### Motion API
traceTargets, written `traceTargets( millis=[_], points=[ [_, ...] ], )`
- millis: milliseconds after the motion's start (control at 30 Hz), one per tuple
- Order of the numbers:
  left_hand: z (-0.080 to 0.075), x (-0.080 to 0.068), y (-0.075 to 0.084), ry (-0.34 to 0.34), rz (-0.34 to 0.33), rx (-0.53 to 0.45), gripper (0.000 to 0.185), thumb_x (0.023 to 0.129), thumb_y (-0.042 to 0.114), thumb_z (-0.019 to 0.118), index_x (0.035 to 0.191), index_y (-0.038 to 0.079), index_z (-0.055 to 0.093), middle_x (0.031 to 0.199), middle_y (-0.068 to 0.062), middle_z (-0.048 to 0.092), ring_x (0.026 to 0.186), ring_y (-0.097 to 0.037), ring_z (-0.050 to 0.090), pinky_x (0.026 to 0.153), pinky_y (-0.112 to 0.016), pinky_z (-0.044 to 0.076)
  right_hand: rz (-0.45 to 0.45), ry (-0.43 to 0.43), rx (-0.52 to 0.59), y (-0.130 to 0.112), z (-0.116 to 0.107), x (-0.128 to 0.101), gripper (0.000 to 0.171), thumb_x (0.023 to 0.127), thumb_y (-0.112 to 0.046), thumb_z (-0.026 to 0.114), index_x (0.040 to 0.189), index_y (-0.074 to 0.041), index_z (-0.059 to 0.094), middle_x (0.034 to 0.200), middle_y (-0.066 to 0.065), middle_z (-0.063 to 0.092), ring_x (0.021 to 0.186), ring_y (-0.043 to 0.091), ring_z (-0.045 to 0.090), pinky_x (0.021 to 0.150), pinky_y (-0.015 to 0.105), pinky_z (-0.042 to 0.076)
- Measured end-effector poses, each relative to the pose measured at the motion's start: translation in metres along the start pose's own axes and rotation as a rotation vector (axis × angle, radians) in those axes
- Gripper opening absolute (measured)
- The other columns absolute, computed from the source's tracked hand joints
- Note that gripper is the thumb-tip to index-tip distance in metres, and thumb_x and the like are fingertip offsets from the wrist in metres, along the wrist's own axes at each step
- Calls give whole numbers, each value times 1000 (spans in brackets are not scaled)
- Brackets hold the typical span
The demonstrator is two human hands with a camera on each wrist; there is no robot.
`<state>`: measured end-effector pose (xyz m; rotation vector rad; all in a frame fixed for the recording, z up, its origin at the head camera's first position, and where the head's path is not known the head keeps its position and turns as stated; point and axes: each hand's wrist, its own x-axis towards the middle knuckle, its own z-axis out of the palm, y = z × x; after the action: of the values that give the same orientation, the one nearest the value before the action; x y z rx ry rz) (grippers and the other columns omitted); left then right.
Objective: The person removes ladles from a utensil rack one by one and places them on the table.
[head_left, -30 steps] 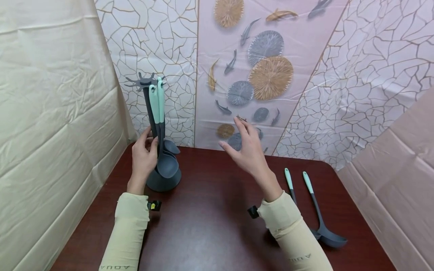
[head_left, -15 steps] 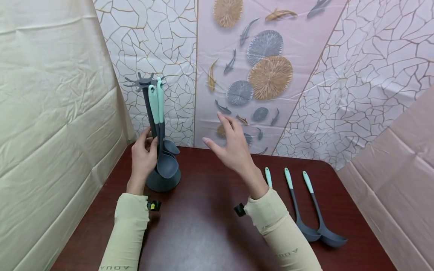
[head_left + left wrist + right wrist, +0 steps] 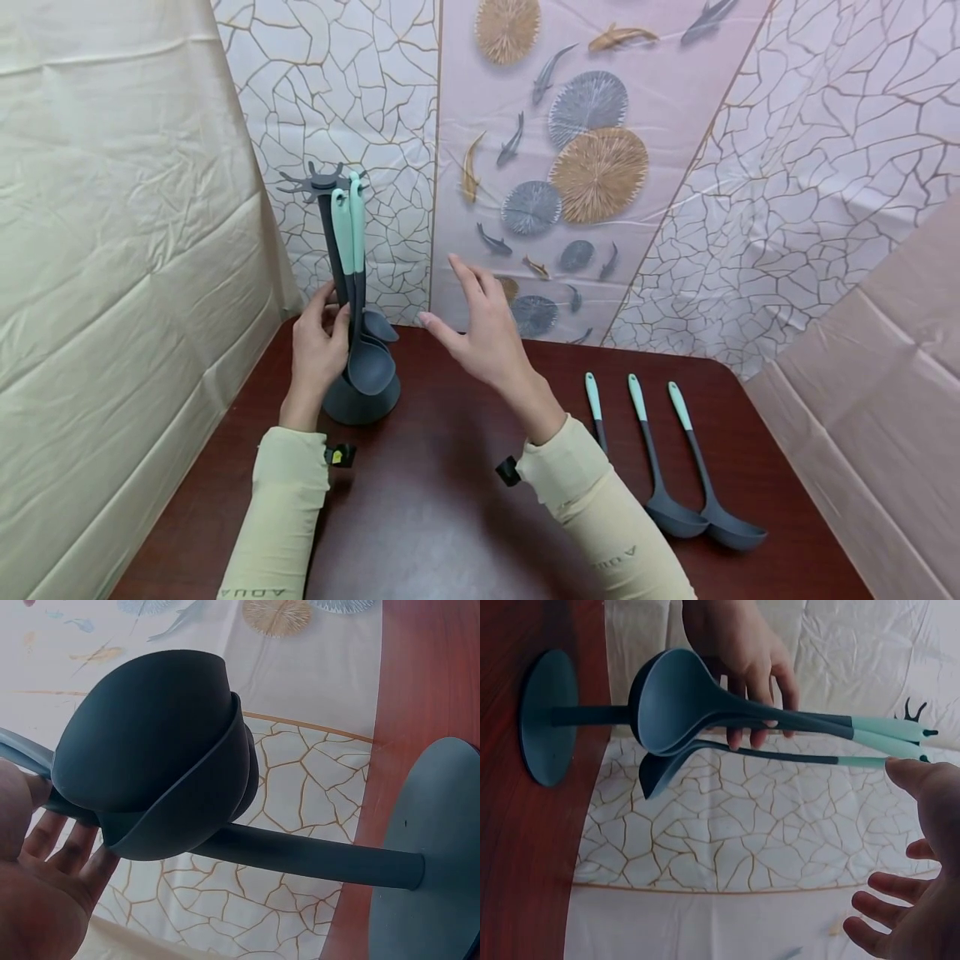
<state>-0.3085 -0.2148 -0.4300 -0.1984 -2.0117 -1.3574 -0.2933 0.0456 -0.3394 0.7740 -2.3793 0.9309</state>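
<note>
Backdrop: cracked-tile patterned sheeting with a fish-and-lily panel behind, cream cloth to the left. Dark red-brown wooden worktop [image 3: 450, 500] carries everything.

I note a dark grey utensil stand with a round base and a pronged top [image 3: 358, 398] at the back left corner of the worktop. Two dark grey ladles with mint-green handles [image 3: 352, 250] hang from its prongs, bowls low against the post, just above the base. The wrist views confirm the bowls nest one over the other.

My left hand [image 3: 315, 350] sits at the stand's post, fingers and thumb curled about it behind the hanging bowls; I read this as steadying the stand so it does not tip or turn. The left wrist view shows only a palm and fingers beside the post, so how firm that grip is I cannot tell.

My right hand [image 3: 480, 333] hovers in mid-air, fingers spread and straight, holding nothing. It is just to the right of the stand, level with the ladle stems, not touching them.

Three more grey-and-mint spoons and ladles lying flat [image 3: 652, 450] lie side by side on the right of the worktop, handles pointing away from me, well apart from both hands, behind the right forearm.
</note>
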Motion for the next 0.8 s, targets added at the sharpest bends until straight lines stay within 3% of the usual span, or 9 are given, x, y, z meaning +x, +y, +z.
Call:
traceTargets(
  millis=[467, 800],
  points=[
    [1, 0, -1, 1, 10, -3, 43, 109, 11, 59, 152, 6, 55, 125, -19, 65, 107, -29, 68, 83, -10, 48, -28, -25, 25, -17, 14, 6, 83, 98, -49, 75, 167, -25, 36, 154, 10, 48, 140, 27, 48, 108, 53, 48],
    [-1, 1, -2, 0, -2, 5, 43, 109, 13, 60, 152, 8, 55, 125, -18, 65, 107, -29, 69, 85, -10, 48, -107, -2, 193, -29, 19, 18, 69, 100, -33, 76, 159, -12, 47, 129, 7, 63, 115, 21, 60, 95, 35, 53]
  ],
)
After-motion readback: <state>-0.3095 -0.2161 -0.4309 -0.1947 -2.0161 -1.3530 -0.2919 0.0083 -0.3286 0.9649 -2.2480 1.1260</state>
